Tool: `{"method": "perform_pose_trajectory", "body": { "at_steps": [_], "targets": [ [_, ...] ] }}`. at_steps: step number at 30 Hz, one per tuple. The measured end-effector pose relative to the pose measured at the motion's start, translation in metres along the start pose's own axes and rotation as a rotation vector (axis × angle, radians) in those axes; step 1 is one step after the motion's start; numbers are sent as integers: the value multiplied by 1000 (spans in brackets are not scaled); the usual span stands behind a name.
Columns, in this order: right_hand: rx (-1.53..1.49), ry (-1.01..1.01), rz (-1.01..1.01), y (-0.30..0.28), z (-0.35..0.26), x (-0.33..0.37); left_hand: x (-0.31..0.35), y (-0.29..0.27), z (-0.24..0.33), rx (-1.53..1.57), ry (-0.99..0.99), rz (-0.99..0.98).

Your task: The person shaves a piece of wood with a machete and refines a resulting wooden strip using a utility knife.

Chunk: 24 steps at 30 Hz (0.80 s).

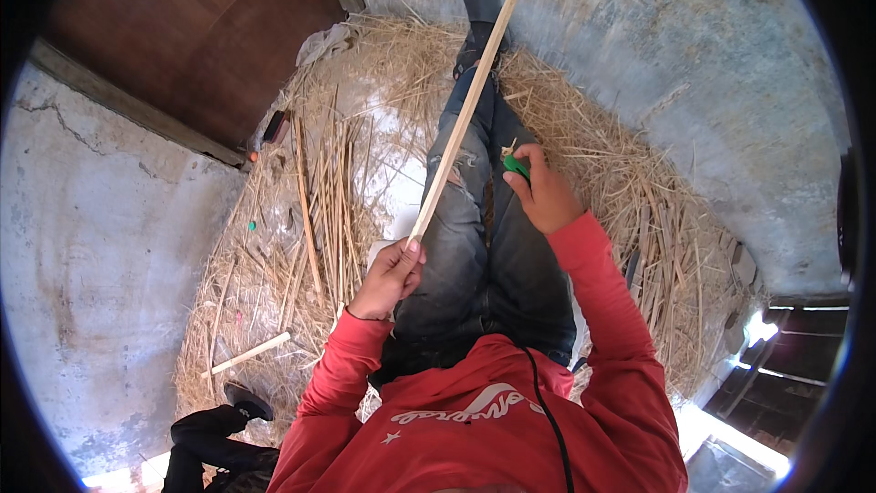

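My left hand is closed around the near end of a long, pale bamboo strip. The strip slants up and away over my outstretched legs, its far tip near my dark shoe. To the right of it, apart from the strip, my right hand grips a small green-handled tool. A thin pale shaving shows beside the tool; the fingers cover part of the handle, and I cannot make out a blade.
Loose thin strips lie in straw on my left, with more strips on my right. A short pale stick rests at lower left, near another person's dark-clothed leg. Walls and a brown panel enclose the floor.
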State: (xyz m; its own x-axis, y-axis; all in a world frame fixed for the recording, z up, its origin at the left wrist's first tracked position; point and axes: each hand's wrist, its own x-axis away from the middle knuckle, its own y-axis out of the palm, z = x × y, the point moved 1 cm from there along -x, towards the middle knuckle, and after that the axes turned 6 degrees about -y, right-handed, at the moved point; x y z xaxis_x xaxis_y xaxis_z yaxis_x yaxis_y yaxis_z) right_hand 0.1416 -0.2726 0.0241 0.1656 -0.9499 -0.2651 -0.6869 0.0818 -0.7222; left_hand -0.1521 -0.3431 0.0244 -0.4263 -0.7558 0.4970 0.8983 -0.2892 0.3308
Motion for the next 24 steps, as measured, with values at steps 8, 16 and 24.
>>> {"method": "perform_pose_trajectory", "body": {
  "at_steps": [8, 16, 24],
  "targets": [
    [-55, -47, -88, 7, 5, 7, 0, 0, -3, -8, -15, 18],
    [-15, 21, -35, 10, 10, 16, -3, 2, -8, -22, -20, 21],
    [-87, -35, -36, 9, -19, 22, -10, 10, -3, 4, -21, 20]
  ]
}}
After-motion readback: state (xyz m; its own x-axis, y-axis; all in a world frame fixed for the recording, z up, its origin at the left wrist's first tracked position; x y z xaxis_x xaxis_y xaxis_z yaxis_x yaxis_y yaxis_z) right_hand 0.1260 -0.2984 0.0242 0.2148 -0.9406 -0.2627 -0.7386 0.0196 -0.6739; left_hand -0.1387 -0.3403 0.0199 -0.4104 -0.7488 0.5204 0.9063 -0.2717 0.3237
